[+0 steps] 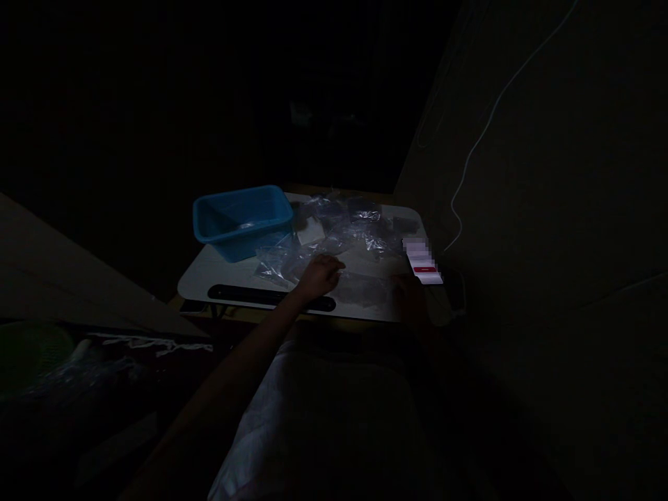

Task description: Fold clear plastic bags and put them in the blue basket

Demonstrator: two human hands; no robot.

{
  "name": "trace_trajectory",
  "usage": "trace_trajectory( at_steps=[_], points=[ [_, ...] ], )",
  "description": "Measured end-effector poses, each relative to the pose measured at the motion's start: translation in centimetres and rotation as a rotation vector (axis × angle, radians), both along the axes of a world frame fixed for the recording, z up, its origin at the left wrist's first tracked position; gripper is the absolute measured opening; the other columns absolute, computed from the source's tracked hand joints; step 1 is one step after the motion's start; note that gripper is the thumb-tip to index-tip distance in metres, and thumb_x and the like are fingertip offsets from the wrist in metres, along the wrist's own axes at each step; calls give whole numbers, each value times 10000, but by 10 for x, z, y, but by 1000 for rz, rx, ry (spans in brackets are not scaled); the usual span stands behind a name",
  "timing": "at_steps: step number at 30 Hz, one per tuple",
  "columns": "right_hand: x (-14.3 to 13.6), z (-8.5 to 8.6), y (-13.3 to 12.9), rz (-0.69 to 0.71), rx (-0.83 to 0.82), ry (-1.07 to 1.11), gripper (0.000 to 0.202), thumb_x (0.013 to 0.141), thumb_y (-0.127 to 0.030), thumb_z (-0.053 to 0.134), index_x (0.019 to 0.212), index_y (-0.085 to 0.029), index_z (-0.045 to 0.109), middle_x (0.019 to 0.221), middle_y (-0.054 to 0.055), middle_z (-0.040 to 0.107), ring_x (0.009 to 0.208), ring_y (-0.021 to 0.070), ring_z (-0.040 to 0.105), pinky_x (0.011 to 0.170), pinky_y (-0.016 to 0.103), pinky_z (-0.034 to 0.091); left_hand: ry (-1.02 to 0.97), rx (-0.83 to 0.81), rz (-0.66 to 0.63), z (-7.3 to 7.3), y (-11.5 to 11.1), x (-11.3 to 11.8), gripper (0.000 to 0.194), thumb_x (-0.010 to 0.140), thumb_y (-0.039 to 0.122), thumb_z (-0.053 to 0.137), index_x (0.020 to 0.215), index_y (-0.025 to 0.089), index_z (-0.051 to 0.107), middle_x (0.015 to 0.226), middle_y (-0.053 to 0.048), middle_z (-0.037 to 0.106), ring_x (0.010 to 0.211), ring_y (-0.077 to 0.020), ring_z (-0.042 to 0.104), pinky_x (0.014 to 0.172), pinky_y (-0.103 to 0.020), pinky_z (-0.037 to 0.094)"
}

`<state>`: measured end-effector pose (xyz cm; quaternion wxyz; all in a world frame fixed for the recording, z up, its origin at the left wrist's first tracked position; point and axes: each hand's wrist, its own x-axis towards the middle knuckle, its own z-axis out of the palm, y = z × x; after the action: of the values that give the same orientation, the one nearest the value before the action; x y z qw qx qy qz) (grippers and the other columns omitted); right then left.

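My left hand [319, 277] is over the near part of a small white table, its fingers curled together at the left edge of a clear plastic bag [362, 289]. The bag lies flat on the tabletop. At the bag's right end is my right hand [410, 299], in deep shadow; its fingers are too dark to make out. More crumpled clear plastic bags [339, 233] are heaped beyond my hands. A small white block-like item [310, 231] sits among them, its kind unclear.
A blue plastic basin [245, 229] stands at the table's [201, 284] far left. A lit phone [424, 261] lies on the right, near a white cable [483, 136] running up the wall. A black strip [250, 295] lines the front edge. The room is very dark.
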<state>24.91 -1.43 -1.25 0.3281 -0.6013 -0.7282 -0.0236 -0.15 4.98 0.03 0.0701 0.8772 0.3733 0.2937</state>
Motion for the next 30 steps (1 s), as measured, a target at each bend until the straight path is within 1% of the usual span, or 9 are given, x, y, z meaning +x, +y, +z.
trace_trajectory(
  at_steps=[6,10,12,14,16,18,20,25,30],
  points=[
    [-5,6,-2,37,-6,-82,297,746,-199,415,958,-188,624,942,91,618,919,245,539,808,402,436,-35,-8,9,-1,2,1,318,697,57,444,938,153,627,971,-60,659,923,-187,577,874,-370,417],
    [-3,3,1,66,0,-102,356,758,-292,460,1084,-205,574,1063,87,582,1020,264,499,869,425,400,-55,-25,16,0,1,1,313,705,56,441,936,153,628,965,-61,659,915,-181,578,866,-361,419],
    [-2,3,0,155,9,-116,448,750,-342,484,1177,-209,512,1153,82,539,1090,267,457,926,432,362,-60,-29,18,2,0,1,268,750,111,451,949,160,624,961,-60,658,914,-182,577,866,-369,411],
    [-3,4,-2,246,12,-152,532,746,-385,500,1243,-202,451,1224,84,493,1158,270,400,976,436,316,-48,-28,7,4,-1,2,241,790,219,482,983,159,613,961,-67,654,918,-193,573,874,-380,397],
    [-6,6,-6,283,7,-196,595,740,-427,513,1277,-191,413,1268,96,456,1208,282,341,1001,445,282,-20,-27,-10,7,-4,2,305,789,333,521,1025,157,600,988,-78,645,944,-209,561,888,-390,376],
    [-8,8,-8,278,0,-222,608,744,-438,508,1289,-195,395,1287,98,439,1230,286,312,1007,452,271,14,-35,-22,9,-8,0,373,777,399,537,1058,159,587,1034,-88,628,989,-226,541,904,-401,354],
    [-9,9,-8,251,0,-220,586,756,-417,489,1293,-206,386,1282,92,445,1227,281,320,1006,456,273,51,-49,-39,10,-13,-4,404,775,418,537,1093,171,571,1090,-91,606,1043,-240,512,918,-411,334],
    [-6,6,-1,212,19,-173,561,761,-372,466,1282,-179,392,1256,109,461,1184,278,369,994,460,293,166,-72,-69,12,-23,-15,399,777,348,539,1153,215,538,1231,-89,524,1139,-255,443,926,-432,309],
    [-7,4,2,183,13,-158,541,766,-389,479,1265,-193,407,1217,105,491,1146,283,402,964,464,324,216,-86,-54,13,-25,-16,372,787,309,515,1148,224,547,1277,-91,486,1173,-259,411,927,-441,297]
  ],
)
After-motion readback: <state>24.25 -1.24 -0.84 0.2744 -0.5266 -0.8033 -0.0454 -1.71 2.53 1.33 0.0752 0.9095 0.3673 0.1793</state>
